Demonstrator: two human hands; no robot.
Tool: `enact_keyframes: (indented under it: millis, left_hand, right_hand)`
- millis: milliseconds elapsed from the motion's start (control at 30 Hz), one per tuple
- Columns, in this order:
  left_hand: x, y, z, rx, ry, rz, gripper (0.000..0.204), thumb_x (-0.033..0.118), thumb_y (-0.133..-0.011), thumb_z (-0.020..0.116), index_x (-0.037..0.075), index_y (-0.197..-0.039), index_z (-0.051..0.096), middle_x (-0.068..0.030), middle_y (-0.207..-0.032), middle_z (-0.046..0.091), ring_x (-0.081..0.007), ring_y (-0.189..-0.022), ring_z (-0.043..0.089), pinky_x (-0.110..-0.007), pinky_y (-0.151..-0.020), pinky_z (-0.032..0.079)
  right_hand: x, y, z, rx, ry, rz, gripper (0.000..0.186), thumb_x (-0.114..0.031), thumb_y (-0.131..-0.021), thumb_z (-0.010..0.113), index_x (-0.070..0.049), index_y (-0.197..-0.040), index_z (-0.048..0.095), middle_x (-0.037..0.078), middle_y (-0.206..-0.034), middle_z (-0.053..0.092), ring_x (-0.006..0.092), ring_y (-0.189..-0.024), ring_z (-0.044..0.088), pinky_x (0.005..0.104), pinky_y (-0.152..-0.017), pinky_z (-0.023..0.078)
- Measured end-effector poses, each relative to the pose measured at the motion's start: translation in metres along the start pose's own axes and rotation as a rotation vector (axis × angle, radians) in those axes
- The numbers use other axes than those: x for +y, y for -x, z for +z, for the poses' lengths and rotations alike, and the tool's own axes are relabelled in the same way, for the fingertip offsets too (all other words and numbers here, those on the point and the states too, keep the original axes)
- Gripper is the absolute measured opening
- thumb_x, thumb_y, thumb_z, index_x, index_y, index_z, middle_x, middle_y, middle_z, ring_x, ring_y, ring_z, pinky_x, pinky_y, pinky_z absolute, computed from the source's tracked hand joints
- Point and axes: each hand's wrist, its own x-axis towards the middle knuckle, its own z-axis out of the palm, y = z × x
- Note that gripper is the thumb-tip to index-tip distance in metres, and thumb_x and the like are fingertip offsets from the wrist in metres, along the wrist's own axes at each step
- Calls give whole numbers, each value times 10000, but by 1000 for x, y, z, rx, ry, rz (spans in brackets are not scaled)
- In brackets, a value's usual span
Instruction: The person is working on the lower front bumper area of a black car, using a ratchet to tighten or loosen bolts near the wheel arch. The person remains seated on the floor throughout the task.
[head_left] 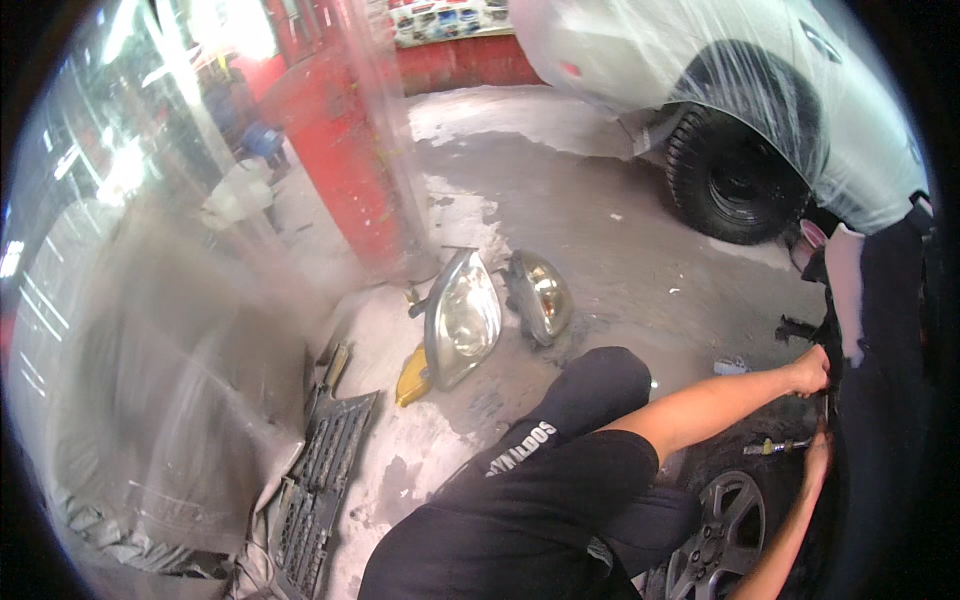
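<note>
My left hand [808,370] is closed at the edge of a dark vehicle body panel [880,400], at the right. What its fingers grip is hidden. Just below it my right hand [818,455] is also closed, around a slim metal tool [785,447] with a yellowish end that points left. A thin rod-like piece shows between the two hands, too small to name. Beneath my arms is a wheel [715,540] with a spoked grey rim. My bent knee [610,375], in dark trousers, is left of my left forearm.
Two detached headlights [468,315] lie on the stained floor, a yellow lamp piece [413,377] beside them. A black grille [325,465] leans near a covered grey shape [170,400]. Behind rise a red post [335,150] and a plastic-draped white vehicle [620,50] with a black tyre [690,165].
</note>
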Motion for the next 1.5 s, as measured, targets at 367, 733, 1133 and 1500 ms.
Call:
enact_keyframes:
  millis: [367,733,1133,1500]
  left_hand:
    - [-31,-7,22,300,-64,302,186,47,-711,722,-76,-844,680,-209,-725,672,-309,-780,679,-405,-726,524]
    - [-22,6,-6,18,-208,401,243,85,-757,702,-31,-970,714,-146,-830,702,-226,-756,652,-350,-707,516]
    - [-57,3,-14,-290,631,98,178,-12,-904,652,-21,-1070,714,-19,-895,682,-91,-742,578,-236,-667,451]
    - [-79,-11,0,-320,766,113,210,-35,-924,648,-59,-1129,683,-102,-1067,714,-156,-945,658,-285,-878,513]
  right_hand:
    - [-11,8,-25,128,-970,234,611,-470,-988,524,43,-1312,596,202,-1348,608,314,-1214,569,383,-1063,389]
    - [-12,32,-65,-225,-1708,412,542,-395,-1020,511,1,-1389,487,125,-1383,514,238,-1234,469,367,-1019,353]
    - [-66,44,-140,104,-1600,504,308,-299,-983,605,-8,-886,637,113,-676,631,110,-390,468,229,-285,275]
    - [-42,43,-135,-84,-1901,553,360,-299,-971,625,52,-1045,662,150,-775,680,130,-412,526,216,-295,346]
